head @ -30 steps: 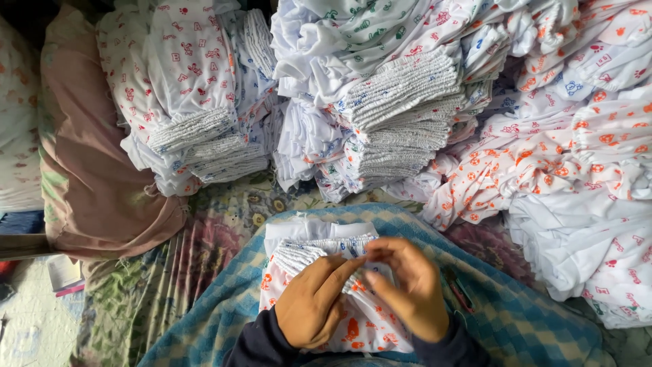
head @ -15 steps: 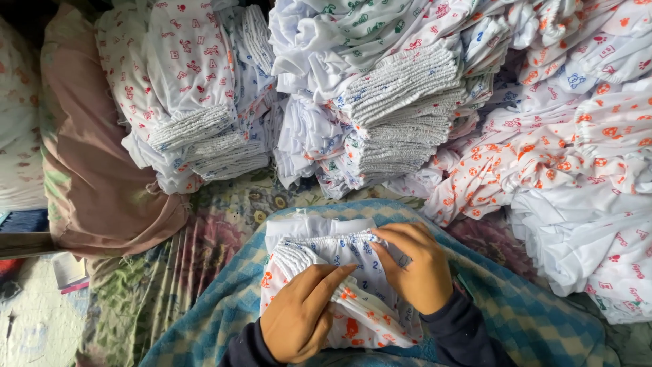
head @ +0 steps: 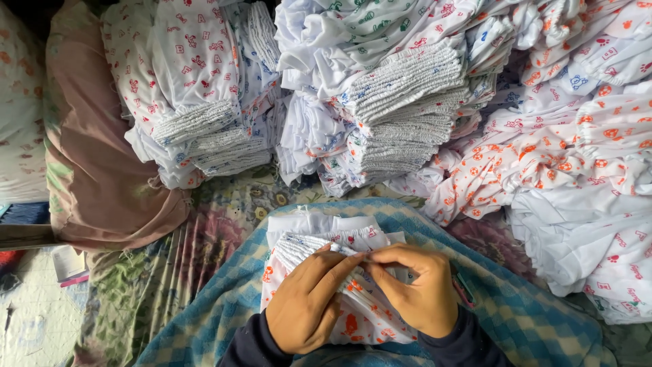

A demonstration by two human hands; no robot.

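Observation:
A small white garment with orange print (head: 353,319) lies on a blue checked cloth (head: 523,312) over my lap. My left hand (head: 305,302) rests flat on it, fingers reaching to its gathered elastic waistband (head: 305,245). My right hand (head: 418,285) pinches the same waistband at its right end. Both hands meet near the middle of the band. More white fabric (head: 319,223) lies folded under the garment.
Stacks of folded printed garments stand behind: one at the left (head: 197,102), one in the middle (head: 387,102). A loose heap of orange-print garments (head: 577,170) fills the right. A pink pillow (head: 102,156) lies at the left on a floral sheet (head: 204,231).
My hands have shifted from gripping the garment's middle to its elastic waistband. The left hand moved up from the lower edge, and the fingers of both now meet at the band.

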